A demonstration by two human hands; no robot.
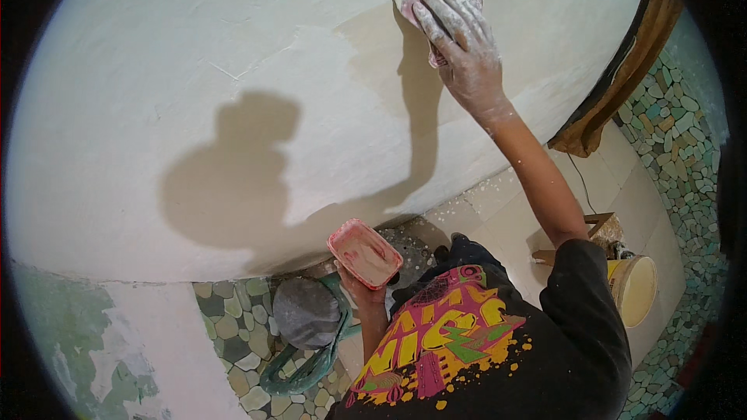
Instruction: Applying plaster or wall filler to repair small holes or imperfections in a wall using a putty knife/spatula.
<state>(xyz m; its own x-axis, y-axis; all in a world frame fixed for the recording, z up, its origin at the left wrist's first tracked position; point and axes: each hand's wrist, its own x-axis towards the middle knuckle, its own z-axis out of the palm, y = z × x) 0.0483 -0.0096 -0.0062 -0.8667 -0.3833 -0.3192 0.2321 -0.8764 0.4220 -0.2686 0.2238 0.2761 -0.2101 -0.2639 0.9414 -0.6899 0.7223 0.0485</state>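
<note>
The right hand (464,45) partly hides the scraper (406,0), the tub (350,233) the left hand (364,294).

Head view, angled down, close to wall (117,124)

Main wall (140,70): off-white, surf. uneven w/ small ridges left of R hand (467,54); darker beige patch (373,54) directly below & beside same. Lighting: bright, throws dark shadow (226,179) on wall, lower left of R hand. Brown wood trim (626,85) at wall's edge, right of R hand; green/grey stone-mosaic surf. (677,132) beyond. Flr. below R hand: pale tile (498,194), white spatter near wall base. Left of L hand (359,289): pebble-pattern flr. (253,327), then wall section (70,334), patchy grn./wht.
</note>
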